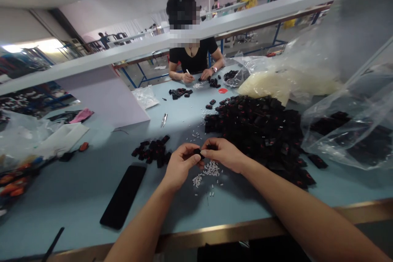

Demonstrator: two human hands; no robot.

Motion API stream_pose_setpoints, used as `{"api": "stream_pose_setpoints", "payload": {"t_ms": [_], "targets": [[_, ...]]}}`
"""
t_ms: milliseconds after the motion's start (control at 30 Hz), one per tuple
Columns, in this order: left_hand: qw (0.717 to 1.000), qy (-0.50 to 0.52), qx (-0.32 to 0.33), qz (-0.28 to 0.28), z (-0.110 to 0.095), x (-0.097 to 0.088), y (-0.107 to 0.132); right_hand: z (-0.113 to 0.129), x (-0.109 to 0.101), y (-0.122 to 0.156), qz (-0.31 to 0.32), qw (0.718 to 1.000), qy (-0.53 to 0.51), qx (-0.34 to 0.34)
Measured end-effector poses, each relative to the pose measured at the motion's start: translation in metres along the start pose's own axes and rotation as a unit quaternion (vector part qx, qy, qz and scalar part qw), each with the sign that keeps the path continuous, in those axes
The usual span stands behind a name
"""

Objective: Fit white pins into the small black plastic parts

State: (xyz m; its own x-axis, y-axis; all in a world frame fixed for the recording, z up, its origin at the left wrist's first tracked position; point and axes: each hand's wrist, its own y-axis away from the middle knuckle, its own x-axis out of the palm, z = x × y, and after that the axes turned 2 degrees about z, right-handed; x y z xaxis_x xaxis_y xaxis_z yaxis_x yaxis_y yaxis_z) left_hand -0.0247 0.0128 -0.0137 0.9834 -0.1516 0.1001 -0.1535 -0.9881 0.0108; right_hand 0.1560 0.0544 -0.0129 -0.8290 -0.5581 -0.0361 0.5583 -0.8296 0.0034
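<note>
Between the fingertips of both hands is a small black piece (199,153), mostly covered by the fingers. My left hand (181,163) pinches it from the left, and my right hand (225,153) grips its other side. Just below the hands lies a heap of tiny white pegs (211,168), with a few strays around it. A big pile of black pieces with red marks (260,127) rises beyond my right hand. Left of my left hand, a smaller group of black pieces (150,150) rests on the table.
A black phone (123,196) lies on the blue table (80,196). Thread snips (164,120) sit farther back. Clear plastic bags (353,131) crowd the right side, orange pieces (15,186) the left. Across the table, a person (196,59) handles similar black pieces. A white divider (101,94) stands left.
</note>
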Motion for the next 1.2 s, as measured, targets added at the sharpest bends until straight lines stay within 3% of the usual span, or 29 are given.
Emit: {"api": "stream_pose_setpoints", "payload": {"t_ms": [133, 300, 367, 600, 933, 1067, 1200], "targets": [[0.995, 0.034, 0.022, -0.09, -0.002, -0.003, -0.003, 0.003, 0.0, 0.001, 0.009, 0.98, 0.192, -0.046], [0.993, 0.049, 0.008, -0.104, -0.002, -0.004, -0.004, 0.0, 0.011, 0.009, 0.12, 0.866, 0.477, -0.085], [0.995, 0.041, 0.006, -0.095, -0.001, -0.002, -0.003, 0.0, 0.015, 0.011, 0.137, 0.844, 0.512, -0.077], [0.996, 0.031, 0.006, -0.089, -0.001, 0.0, -0.002, 0.0, 0.017, 0.011, 0.147, 0.824, 0.541, -0.08], [0.995, 0.036, 0.007, -0.093, -0.003, -0.002, -0.003, -0.006, 0.015, 0.011, 0.12, 0.838, 0.525, -0.087], [0.994, 0.048, 0.011, -0.095, -0.003, -0.002, -0.003, -0.011, 0.013, 0.008, 0.091, 0.873, 0.473, -0.075], [0.994, 0.053, 0.019, -0.094, -0.003, -0.001, -0.003, -0.012, 0.009, 0.002, 0.041, 0.932, 0.349, -0.089]]}}
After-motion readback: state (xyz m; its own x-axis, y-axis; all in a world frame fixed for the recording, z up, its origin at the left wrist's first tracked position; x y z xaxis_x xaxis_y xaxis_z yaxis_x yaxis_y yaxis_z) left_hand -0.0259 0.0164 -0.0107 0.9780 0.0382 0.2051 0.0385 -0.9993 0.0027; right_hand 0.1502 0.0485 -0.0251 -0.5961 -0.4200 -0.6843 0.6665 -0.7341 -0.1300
